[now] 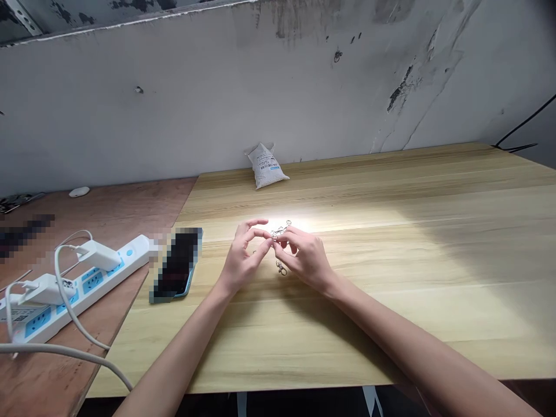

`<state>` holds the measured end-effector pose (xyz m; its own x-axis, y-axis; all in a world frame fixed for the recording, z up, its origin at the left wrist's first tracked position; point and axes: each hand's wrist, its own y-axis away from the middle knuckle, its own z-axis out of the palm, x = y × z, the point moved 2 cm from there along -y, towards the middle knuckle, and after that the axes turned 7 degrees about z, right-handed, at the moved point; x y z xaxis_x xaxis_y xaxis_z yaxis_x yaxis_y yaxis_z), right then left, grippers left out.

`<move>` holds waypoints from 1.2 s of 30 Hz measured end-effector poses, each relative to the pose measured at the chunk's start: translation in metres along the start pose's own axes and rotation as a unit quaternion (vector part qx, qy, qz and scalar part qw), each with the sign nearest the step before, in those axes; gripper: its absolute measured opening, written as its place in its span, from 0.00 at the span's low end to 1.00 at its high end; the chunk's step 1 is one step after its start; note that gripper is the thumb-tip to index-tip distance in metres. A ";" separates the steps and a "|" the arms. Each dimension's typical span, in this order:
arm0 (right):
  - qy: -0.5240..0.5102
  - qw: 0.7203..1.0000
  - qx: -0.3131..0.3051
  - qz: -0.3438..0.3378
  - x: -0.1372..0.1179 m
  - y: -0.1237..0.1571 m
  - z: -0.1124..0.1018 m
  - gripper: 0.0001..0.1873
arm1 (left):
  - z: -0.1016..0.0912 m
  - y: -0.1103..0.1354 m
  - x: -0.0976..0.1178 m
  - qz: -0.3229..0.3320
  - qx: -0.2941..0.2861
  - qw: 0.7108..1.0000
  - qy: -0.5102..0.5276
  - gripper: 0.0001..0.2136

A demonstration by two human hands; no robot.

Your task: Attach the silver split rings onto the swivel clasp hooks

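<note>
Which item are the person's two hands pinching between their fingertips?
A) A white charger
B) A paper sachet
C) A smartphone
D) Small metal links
D: the left hand and right hand meet at the fingertips around the small metal links.

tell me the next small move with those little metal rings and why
Probably pinch the small metal rings more firmly with the right hand and steady them with the left hand. Both hands meet at the rings, which look bunched, and a swivel clasp sits just below them; whether it is joined to them is too small to tell.
</note>
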<state>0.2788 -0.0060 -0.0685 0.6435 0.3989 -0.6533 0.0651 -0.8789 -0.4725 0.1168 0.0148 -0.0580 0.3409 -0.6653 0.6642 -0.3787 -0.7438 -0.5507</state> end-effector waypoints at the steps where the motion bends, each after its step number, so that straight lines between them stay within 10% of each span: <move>1: 0.000 1.000 0.007 0.005 0.000 0.000 0.000 0.08 | 0.001 0.000 0.003 0.012 0.009 1.000 -0.014 0.02; 11: -0.138 0.961 -0.240 -0.005 0.010 -0.006 -0.012 0.12 | -0.010 -0.004 0.002 0.093 -0.070 0.992 -0.049 0.10; 25: -0.371 0.870 -0.304 0.114 0.003 -0.008 -0.014 0.17 | -0.009 -0.005 0.005 0.130 -0.028 0.989 -0.061 0.06; 36: -0.248 0.936 -0.223 0.117 0.005 -0.009 -0.013 0.18 | -0.005 -0.002 0.006 0.186 -0.061 0.934 -0.299 0.05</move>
<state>0.2917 0.0009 -0.0598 0.2548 0.1566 -0.9542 0.3487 -0.9353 -0.0604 0.1156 0.0121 -0.0504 0.5719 -0.8202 0.0165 -0.6493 -0.4648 -0.6020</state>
